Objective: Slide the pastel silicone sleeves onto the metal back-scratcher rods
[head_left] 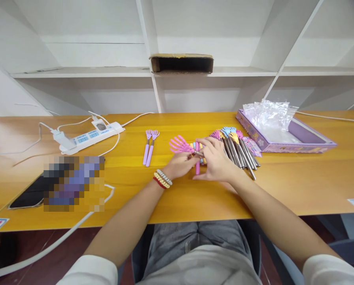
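Observation:
A pink hand-shaped back scratcher is held over the table, its claw end pointing left. My left hand is closed around it just below the claw. My right hand is closed at its metal rod, the fingers hiding the rod's far end. A pink tube-shaped handle stands across the rod between the right thumb and fingertips; whether it is gripped too is unclear. Behind the hands lie several yellow and blue tube handles, partly covered. Beside my right hand is a pile of back scratchers with bare metal rods.
Two purple-handled back scratchers lie left of my hands. A purple box holding clear plastic bags sits at right. Farther left are a white power strip, cables and a dark phone. A cardboard box rests on the shelf.

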A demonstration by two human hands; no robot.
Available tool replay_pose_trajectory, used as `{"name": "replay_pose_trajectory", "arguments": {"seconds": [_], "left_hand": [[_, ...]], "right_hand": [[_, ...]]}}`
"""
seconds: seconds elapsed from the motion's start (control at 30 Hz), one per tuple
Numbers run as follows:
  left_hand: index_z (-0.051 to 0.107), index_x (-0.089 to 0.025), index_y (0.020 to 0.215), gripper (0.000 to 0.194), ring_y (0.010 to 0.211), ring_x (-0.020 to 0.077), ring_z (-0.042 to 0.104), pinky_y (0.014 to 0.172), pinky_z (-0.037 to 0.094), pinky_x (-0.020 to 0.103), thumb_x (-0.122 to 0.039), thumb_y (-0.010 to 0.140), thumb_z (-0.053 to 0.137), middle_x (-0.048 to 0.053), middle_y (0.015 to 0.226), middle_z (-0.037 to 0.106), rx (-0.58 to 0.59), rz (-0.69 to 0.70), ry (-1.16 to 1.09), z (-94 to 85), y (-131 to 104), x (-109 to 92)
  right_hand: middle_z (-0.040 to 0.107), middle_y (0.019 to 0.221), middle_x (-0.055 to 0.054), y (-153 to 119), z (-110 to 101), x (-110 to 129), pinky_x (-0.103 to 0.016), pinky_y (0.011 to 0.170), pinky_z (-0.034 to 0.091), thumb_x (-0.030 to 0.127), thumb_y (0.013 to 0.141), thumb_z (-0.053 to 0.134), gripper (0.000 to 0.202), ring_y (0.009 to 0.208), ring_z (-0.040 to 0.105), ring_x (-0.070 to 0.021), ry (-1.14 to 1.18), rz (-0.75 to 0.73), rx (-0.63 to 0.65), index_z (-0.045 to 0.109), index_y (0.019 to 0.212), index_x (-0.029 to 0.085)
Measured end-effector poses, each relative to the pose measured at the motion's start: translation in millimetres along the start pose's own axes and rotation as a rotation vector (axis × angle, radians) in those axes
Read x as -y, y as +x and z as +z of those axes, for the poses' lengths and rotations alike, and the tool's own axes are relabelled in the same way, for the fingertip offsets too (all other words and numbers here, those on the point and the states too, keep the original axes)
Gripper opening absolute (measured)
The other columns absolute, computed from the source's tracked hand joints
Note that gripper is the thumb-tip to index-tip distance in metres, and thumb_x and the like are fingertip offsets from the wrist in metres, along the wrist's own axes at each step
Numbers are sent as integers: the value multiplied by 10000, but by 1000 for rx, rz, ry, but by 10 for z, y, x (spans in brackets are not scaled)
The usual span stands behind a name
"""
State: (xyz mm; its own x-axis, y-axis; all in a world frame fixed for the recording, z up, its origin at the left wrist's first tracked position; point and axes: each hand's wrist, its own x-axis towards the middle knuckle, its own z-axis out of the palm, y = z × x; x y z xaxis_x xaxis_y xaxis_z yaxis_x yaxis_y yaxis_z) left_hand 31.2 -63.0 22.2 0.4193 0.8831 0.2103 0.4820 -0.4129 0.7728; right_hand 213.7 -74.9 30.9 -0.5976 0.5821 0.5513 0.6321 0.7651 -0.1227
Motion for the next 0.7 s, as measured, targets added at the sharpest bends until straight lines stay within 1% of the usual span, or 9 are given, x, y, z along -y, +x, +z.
{"name": "replay_pose_trajectory", "arguments": {"seconds": [0.1, 0.13, 0.2, 0.27, 0.33, 0.37, 0.47, 0.53, 0.7], "left_hand": [[536, -163, 660, 351, 542, 120, 507, 551, 415, 256, -441, 871, 491, -14, 552, 521, -72, -39, -195, 68, -1, -67], [536, -163, 692, 340, 512, 115, 497, 525, 409, 251, -444, 876, 485, -21, 539, 513, -97, -49, -244, 66, 1, -77], [548, -158, 758, 326, 503, 113, 503, 509, 410, 245, -449, 886, 472, -21, 552, 525, -152, -49, -248, 28, 2, -79], [587, -152, 808, 311, 574, 125, 531, 557, 434, 251, -428, 892, 472, -1, 626, 561, -222, -11, -92, -31, 0, -59], [643, -155, 909, 277, 680, 142, 551, 659, 460, 272, -377, 897, 479, 22, 728, 594, -267, 59, 123, -82, -4, -26], [658, -162, 973, 269, 737, 151, 561, 715, 465, 282, -349, 900, 479, 33, 787, 608, -275, 96, 208, -98, -5, -7], [655, -181, 1108, 289, 894, 166, 578, 846, 457, 296, -287, 908, 475, 57, 944, 622, -264, 175, 319, -106, -4, 55], [659, -187, 1115, 290, 941, 167, 579, 880, 452, 291, -276, 913, 472, 61, 986, 620, -244, 192, 336, -93, 1, 90], [658, -186, 1126, 301, 964, 167, 574, 906, 445, 292, -294, 926, 461, 63, 1002, 619, -189, 217, 357, -71, 5, 116]], "right_hand": [[476, 1299, -179, 13, -14, 14, -522, 1006, 274, 664, 502, 753, 769, 1224, 356, -380, 137, 92, -41, 522, 1059, 188], [520, 1226, -166, 14, -22, -13, -510, 994, 298, 686, 525, 726, 775, 1184, 401, -361, 214, 160, -85, 525, 1086, 190], [588, 1025, -115, 13, -30, -94, -468, 928, 372, 698, 676, 600, 637, 1037, 508, -298, 415, 326, -225, 546, 1073, 203], [589, 846, -68, 14, -27, -188, -410, 815, 436, 650, 820, 441, 462, 848, 559, -229, 652, 472, -396, 585, 887, 217], [554, 703, -45, 19, -23, -270, -354, 686, 456, 639, 846, 396, 489, 684, 545, -180, 867, 547, -529, 532, 648, 213], [519, 622, -33, 23, -26, -301, -326, 610, 446, 654, 840, 396, 521, 601, 518, -158, 964, 572, -567, 503, 587, 211], [348, 423, 35, 34, -59, -351, -253, 397, 319, 707, 807, 421, 551, 374, 341, -97, 1232, 667, -596, 526, 586, 214], [309, 378, 65, 36, -85, -362, -224, 336, 240, 694, 781, 496, 511, 317, 264, -73, 1361, 724, -595, 548, 628, 209], [477, 405, 39, 24, -73, -395, -206, 319, 302, 567, 763, 628, 409, 322, 396, -73, 1398, 778, -612, 539, 642, 187]]}}
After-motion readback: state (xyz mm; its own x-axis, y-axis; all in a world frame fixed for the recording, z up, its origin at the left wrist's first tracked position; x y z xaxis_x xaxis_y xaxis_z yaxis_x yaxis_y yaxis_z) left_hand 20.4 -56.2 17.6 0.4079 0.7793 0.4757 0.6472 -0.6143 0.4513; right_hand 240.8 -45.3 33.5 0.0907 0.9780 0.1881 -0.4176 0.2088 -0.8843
